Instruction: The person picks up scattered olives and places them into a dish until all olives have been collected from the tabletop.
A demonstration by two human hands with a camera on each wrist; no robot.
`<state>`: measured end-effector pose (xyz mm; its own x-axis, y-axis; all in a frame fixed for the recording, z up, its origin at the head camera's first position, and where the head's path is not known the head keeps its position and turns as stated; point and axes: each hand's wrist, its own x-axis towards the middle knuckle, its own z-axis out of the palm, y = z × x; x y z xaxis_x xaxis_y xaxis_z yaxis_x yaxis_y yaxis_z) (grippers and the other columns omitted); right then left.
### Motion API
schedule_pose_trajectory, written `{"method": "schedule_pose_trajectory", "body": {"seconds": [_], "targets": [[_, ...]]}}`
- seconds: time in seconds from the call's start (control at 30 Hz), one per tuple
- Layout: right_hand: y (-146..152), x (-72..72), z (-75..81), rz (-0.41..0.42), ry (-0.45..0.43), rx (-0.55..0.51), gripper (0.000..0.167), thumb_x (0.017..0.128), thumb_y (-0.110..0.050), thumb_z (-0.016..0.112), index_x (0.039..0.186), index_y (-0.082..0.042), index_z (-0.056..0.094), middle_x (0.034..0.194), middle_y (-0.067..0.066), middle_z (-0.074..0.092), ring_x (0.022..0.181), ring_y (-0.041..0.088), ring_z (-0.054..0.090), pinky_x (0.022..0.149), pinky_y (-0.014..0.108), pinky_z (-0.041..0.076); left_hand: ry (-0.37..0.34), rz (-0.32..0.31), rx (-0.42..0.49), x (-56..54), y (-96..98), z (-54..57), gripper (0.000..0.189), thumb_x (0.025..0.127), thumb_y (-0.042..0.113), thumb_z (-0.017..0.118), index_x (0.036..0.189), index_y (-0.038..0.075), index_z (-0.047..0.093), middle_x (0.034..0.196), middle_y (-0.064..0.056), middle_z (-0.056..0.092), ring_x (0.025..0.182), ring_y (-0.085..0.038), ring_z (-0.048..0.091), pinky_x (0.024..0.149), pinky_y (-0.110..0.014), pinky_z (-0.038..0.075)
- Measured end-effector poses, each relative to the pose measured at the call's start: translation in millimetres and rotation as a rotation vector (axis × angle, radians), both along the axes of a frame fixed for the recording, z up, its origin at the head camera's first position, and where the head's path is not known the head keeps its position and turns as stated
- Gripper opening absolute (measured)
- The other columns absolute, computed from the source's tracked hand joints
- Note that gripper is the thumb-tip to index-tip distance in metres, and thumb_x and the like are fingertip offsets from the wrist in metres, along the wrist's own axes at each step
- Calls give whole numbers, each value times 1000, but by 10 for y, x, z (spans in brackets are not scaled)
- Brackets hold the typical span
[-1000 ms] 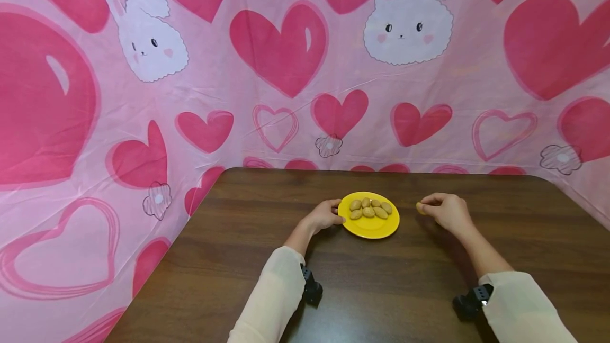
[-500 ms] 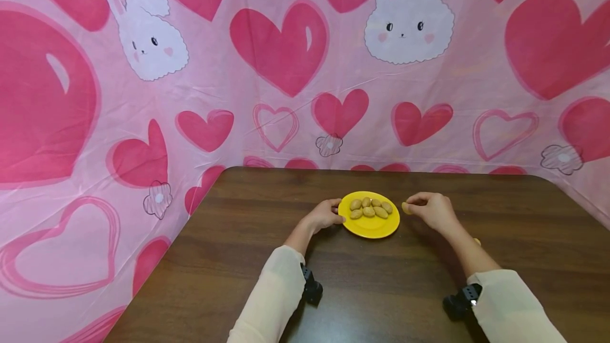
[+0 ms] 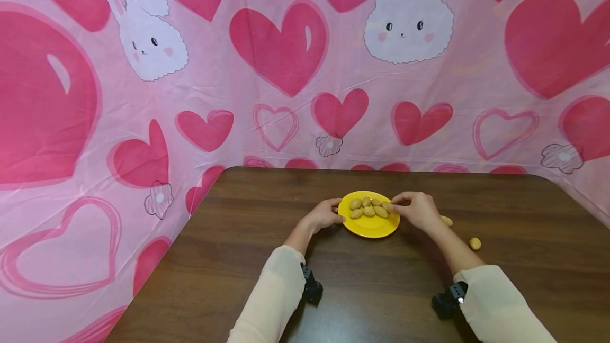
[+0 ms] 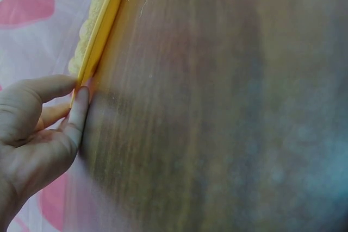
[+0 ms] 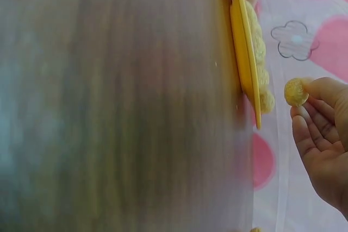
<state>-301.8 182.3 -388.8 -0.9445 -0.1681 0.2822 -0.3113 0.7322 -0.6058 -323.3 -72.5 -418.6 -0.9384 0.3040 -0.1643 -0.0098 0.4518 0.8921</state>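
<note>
A yellow plate lies on the brown table, bearing several small tan-yellow oval pieces with a rough surface, either small potatoes or unshelled nuts; I cannot tell which. They sit in two rows on its far half. My left hand pinches the plate's left rim, thumb above and a finger below, as the left wrist view shows. One more tan-yellow piece is between the thumb and fingertips of my right hand. That hand is at the plate's right rim, and in the right wrist view the piece is held above plate level.
Two loose pieces lie on the table right of the plate: one long piece partly behind the right hand, and a rounder piece nearer. Behind the wooden table hangs a pink cloth with hearts and rabbits.
My right hand has moved left with the pinched piece, from beside the plate to its right rim. Two loose pieces came into sight behind it. The left hand and plate stayed put.
</note>
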Motion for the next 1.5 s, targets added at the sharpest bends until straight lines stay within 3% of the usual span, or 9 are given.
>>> {"method": "schedule_pose_trajectory", "body": {"seconds": [0.2, 0.43, 0.83, 1.27, 1.5], "targets": [[-105, -22, -25, 40, -30, -11, 14, 81, -17, 71, 86, -5, 72, 82, 6, 67, 74, 21, 57, 62, 29, 48, 3, 1, -4, -5, -3, -14, 64, 83, 4, 66, 140, 4, 38, 116, -9, 54, 95, -19, 51, 86, -31, 47], [-234, -23, -39, 137, 8, -58, 12, 79, -18, 73, 80, -6, 72, 77, 4, 67, 71, 19, 58, 61, 28, 50, 2, -10, -10, 18, -13, 16, 62, 83, 5, 66, 139, 3, 39, 115, -9, 54, 94, -19, 51, 85, -30, 47], [-501, -60, -45, 126, -137, -12, 12, 79, -15, 73, 87, -6, 73, 87, 6, 67, 82, 22, 55, 78, 37, 50, 12, -1, -3, 13, -9, 8, 62, 83, 4, 66, 139, 4, 40, 117, -9, 54, 95, -18, 51, 86, -31, 47], [-595, -115, -99, 179, -164, 53, 11, 78, -18, 74, 85, -10, 75, 89, 2, 67, 85, 22, 54, 74, 30, 46, 24, -20, 10, 23, -11, -2, 63, 84, 4, 66, 140, 2, 37, 117, -10, 55, 96, -17, 53, 82, -29, 48], [-621, -102, -96, 212, -215, 49, 11, 77, -18, 75, 84, -10, 76, 80, -1, 68, 77, 19, 50, 65, 26, 44, 17, -5, 36, 2, -5, -26, 63, 83, 3, 65, 140, 1, 37, 117, -11, 55, 97, -17, 53, 82, -30, 47]]}}
